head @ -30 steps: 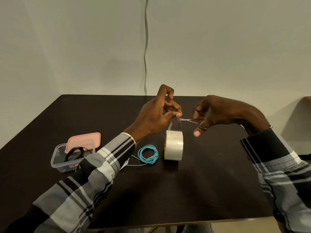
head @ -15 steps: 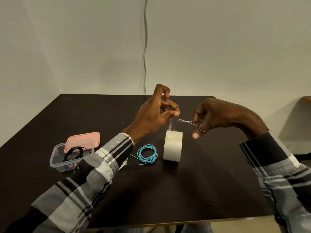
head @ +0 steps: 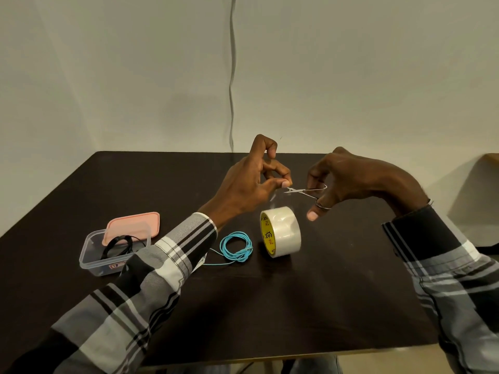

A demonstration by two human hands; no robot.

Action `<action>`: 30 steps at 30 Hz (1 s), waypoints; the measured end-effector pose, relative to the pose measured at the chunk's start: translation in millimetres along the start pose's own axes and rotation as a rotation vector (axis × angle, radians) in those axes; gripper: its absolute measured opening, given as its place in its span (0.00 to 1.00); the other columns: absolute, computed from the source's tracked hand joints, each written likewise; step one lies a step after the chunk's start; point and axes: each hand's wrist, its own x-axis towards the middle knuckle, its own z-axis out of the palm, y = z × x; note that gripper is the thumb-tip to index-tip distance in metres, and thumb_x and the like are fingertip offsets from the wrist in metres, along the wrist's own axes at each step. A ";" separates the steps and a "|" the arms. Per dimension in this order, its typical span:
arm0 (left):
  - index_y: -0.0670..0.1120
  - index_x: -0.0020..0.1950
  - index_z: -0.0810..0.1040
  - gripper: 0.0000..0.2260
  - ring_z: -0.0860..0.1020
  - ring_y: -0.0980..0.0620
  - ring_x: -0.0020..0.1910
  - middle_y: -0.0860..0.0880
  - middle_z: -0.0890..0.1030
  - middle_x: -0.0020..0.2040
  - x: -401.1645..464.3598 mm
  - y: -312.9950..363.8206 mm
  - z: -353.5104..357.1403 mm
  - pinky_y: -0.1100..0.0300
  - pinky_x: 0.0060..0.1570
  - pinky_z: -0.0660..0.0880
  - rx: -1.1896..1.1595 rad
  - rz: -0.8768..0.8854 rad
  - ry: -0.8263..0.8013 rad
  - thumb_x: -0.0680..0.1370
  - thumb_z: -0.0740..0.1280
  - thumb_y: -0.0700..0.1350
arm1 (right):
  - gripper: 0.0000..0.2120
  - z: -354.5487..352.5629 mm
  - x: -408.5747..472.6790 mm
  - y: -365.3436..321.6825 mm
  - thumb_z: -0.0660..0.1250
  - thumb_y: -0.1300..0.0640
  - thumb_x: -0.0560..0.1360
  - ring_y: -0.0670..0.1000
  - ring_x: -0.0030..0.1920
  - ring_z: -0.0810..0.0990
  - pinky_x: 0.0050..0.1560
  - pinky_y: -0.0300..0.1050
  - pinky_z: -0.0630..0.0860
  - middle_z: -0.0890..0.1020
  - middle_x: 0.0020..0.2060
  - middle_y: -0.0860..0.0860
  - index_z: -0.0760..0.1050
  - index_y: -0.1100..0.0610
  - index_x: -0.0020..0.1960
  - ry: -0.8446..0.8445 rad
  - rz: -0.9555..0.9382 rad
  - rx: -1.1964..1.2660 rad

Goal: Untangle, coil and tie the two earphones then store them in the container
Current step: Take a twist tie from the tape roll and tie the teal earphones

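Note:
A coiled blue earphone (head: 236, 247) lies on the dark table (head: 310, 306), left of a roll of clear tape (head: 282, 231). The black earphone (head: 117, 245) lies coiled inside a clear container (head: 113, 263) at the left, with the pink lid (head: 133, 225) leaning on its far rim. Above the roll, my left hand (head: 252, 182) pinches a strip of clear tape between thumb and fingers. My right hand (head: 348, 179) holds small metal scissors (head: 305, 190), whose blades point left at the pinched tape.
A grey cable (head: 231, 76) hangs down the wall behind the table. The table's front edge runs near the bottom of the view. A light-coloured object (head: 486, 168) shows at the far right edge.
The tape roll has come free of the strip and now sits tipped on the table, its yellow core showing. The scissor blades have moved up to my left fingertips.

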 end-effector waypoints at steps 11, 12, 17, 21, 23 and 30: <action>0.52 0.53 0.59 0.20 0.84 0.50 0.44 0.53 0.85 0.44 0.0 -2.7 -3.2 0.46 0.49 0.80 0.020 0.013 0.007 0.75 0.72 0.44 | 0.17 1.9 11.6 -1.3 0.82 0.39 0.53 0.42 0.39 0.75 0.45 0.55 0.79 0.80 0.29 0.40 0.79 0.44 0.34 0.030 0.002 0.029; 0.53 0.53 0.59 0.21 0.84 0.50 0.44 0.53 0.85 0.43 0.1 -3.1 -3.8 0.45 0.49 0.79 0.012 0.009 0.006 0.75 0.72 0.44 | 0.16 2.7 12.0 -1.4 0.83 0.43 0.55 0.42 0.35 0.76 0.41 0.52 0.78 0.80 0.27 0.40 0.79 0.45 0.34 0.033 -0.003 0.036; 0.57 0.51 0.58 0.21 0.84 0.47 0.44 0.52 0.85 0.44 -0.7 -2.9 -3.3 0.42 0.50 0.79 -0.028 -0.008 0.011 0.75 0.72 0.45 | 0.13 6.0 10.1 -0.5 0.84 0.50 0.59 0.40 0.29 0.76 0.34 0.39 0.70 0.80 0.25 0.40 0.82 0.50 0.37 0.036 -0.019 0.041; 0.60 0.52 0.59 0.20 0.84 0.45 0.45 0.50 0.86 0.45 -0.1 -3.7 -1.8 0.41 0.53 0.78 -0.072 -0.025 0.010 0.74 0.71 0.49 | 0.15 10.2 8.8 1.0 0.84 0.49 0.58 0.41 0.32 0.78 0.37 0.40 0.72 0.81 0.28 0.41 0.82 0.50 0.39 0.038 0.006 -0.012; 0.62 0.52 0.59 0.21 0.84 0.46 0.45 0.50 0.86 0.45 -0.2 -4.7 -0.9 0.41 0.52 0.79 -0.069 -0.030 0.007 0.74 0.72 0.48 | 0.16 10.6 7.7 1.8 0.84 0.48 0.58 0.44 0.39 0.80 0.42 0.44 0.76 0.83 0.34 0.42 0.83 0.49 0.42 0.023 0.009 -0.063; 0.60 0.52 0.59 0.21 0.84 0.48 0.44 0.50 0.86 0.45 -0.1 -5.0 -2.6 0.44 0.52 0.80 -0.050 -0.033 0.011 0.74 0.72 0.47 | 0.19 6.9 2.3 2.0 0.83 0.45 0.58 0.47 0.45 0.81 0.51 0.52 0.80 0.85 0.40 0.44 0.84 0.48 0.45 0.006 0.020 -0.081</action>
